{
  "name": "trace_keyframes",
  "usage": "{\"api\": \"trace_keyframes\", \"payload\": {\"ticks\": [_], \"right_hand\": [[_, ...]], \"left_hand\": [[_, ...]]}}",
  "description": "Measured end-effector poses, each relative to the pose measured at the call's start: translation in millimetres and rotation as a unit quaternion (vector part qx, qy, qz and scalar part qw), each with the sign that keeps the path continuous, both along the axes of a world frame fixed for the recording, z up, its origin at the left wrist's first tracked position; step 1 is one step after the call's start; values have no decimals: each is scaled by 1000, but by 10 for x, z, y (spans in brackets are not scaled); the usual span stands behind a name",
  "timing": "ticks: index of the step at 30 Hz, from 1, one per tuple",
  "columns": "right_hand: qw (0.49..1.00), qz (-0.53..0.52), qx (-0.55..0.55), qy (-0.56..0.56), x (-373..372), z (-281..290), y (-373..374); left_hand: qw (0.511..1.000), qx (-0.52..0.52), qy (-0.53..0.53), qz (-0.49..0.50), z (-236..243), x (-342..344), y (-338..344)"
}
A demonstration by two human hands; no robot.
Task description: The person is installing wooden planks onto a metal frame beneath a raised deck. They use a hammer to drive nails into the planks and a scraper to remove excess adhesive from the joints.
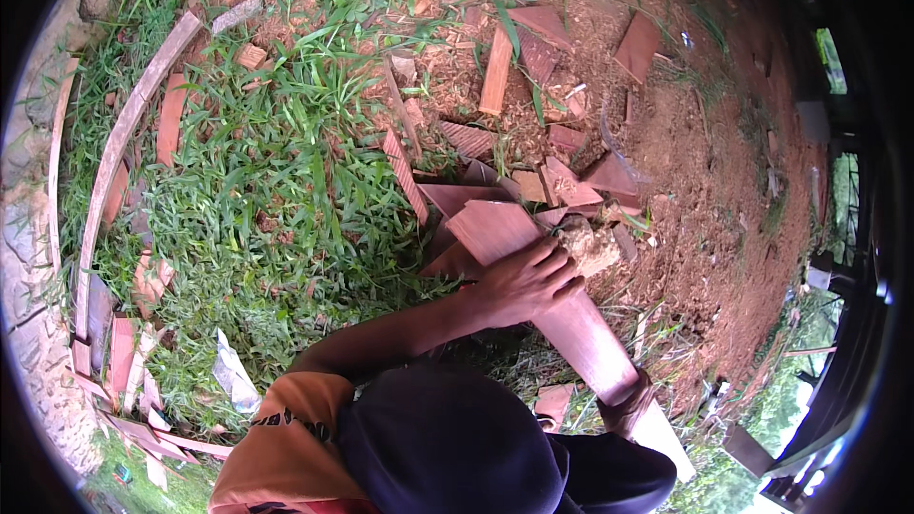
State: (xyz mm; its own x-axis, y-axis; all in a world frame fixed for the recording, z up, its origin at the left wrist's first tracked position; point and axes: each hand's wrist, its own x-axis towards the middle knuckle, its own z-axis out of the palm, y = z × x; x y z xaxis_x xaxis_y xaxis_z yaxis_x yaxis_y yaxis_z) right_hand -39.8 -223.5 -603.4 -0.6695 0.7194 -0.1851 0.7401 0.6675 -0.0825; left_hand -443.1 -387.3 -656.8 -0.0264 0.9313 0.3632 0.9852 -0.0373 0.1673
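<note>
A long, flat reddish-brown wooden board (592, 347) lies slantwise in front of me, from the middle of the head view down to the lower right. My left hand (529, 282) is closed over its upper part, the fingers curled across the face toward the right edge. Lower down, my right hand (626, 405) grips the same board; most of that hand is in shadow. The upper end of the board rests over a heap of wood offcuts (457, 196), beside a pale rough lump (588, 246).
Dark cloth (447, 443) fills the bottom middle, beside an orange sleeve (286, 438). Grass (276, 181) spreads to the left, bare reddish soil (724, 219) to the right. Several offcuts lie scattered ahead, including a narrow block (496, 71). A long strip of wood (119, 157) lies at far left.
</note>
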Motion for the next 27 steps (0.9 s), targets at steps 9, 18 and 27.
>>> {"api": "trace_keyframes", "payload": {"ticks": [9, 18, 27], "right_hand": [[999, 21, -25, 9, -161, 56, 14], [957, -30, -281, -61, -141, 483, 843], [943, -84, -309, 89, -65, 316, 1148]], "left_hand": [[999, -22, -21, -25, -17, -143, -100], [956, -219, -180, -79, 473, -173, 622], [993, 80, -10, 87, 286, 42, 679]]}}
